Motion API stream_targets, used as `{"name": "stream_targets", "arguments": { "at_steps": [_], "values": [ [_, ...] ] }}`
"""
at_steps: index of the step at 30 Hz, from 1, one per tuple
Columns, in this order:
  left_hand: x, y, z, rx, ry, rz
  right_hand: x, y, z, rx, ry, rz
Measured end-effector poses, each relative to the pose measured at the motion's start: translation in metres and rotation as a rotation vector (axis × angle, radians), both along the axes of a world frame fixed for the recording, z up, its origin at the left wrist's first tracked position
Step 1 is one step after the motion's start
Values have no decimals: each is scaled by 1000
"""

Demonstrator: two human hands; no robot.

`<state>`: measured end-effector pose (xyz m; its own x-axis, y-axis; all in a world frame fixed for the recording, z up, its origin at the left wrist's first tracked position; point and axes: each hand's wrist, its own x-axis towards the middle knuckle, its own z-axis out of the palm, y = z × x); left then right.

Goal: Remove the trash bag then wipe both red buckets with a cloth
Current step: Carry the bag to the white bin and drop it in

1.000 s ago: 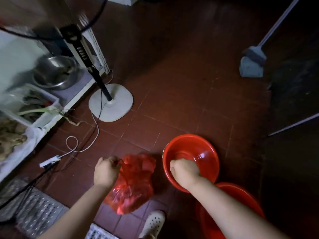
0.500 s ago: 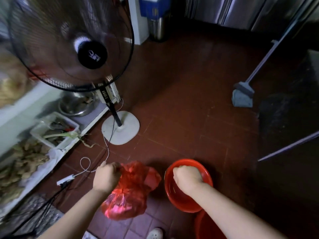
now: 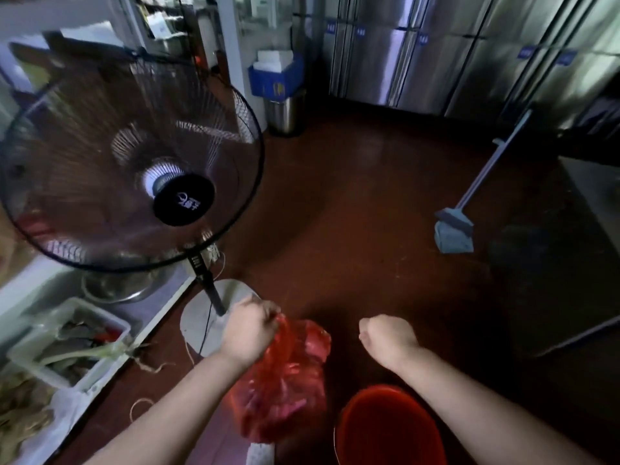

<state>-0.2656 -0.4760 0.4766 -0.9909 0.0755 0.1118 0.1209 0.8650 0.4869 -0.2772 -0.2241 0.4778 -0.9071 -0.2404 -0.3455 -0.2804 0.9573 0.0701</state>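
Trash bag (image 3: pixel 285 377), red and crinkled, hangs at about 6 o'clock in the view, gathered at its top in the left hand (image 3: pixel 250 330), whose fingers are curled tight around the bunched plastic. The bag dangles clear of the red bucket (image 3: pixel 389 427), which sits just to its right at roughly 5 o'clock, rim up, partly crossed by the right forearm. Only one bucket shows here. The right hand (image 3: pixel 385 337) is clenched into a fist above and beyond the bucket, apart from the bag; whether anything is inside the fist cannot be told.

At 10 o'clock stands a pedestal fan (image 3: pixel 131 176), its round base (image 3: pixel 201 317) on the dark red floor (image 3: pixel 369 213) just beyond the left hand. At 8 o'clock a white tray (image 3: pixel 67 337) holds greens. A mop (image 3: pixel 453 233) rests at 2 o'clock, its handle leaning up to the right. At 12 o'clock is a metal bin (image 3: pixel 285 112) with a blue box (image 3: pixel 275 78) on top, and steel cabinet doors (image 3: pixel 436 62) run along the far wall.
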Motion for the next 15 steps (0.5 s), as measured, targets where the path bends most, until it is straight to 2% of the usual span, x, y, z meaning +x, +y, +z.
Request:
{"name": "stream_targets", "arguments": {
  "at_steps": [5,8,15],
  "values": [
    [-78,-10,12,40,-14,-155,-61,-19,21,-47,-20,-207],
    [-126,-3,16,0,7,-159,-89,-18,29,-119,23,-279],
    [-238,23,13,59,-14,-113,-185,4,32,-23,21,-253]
  ]
}}
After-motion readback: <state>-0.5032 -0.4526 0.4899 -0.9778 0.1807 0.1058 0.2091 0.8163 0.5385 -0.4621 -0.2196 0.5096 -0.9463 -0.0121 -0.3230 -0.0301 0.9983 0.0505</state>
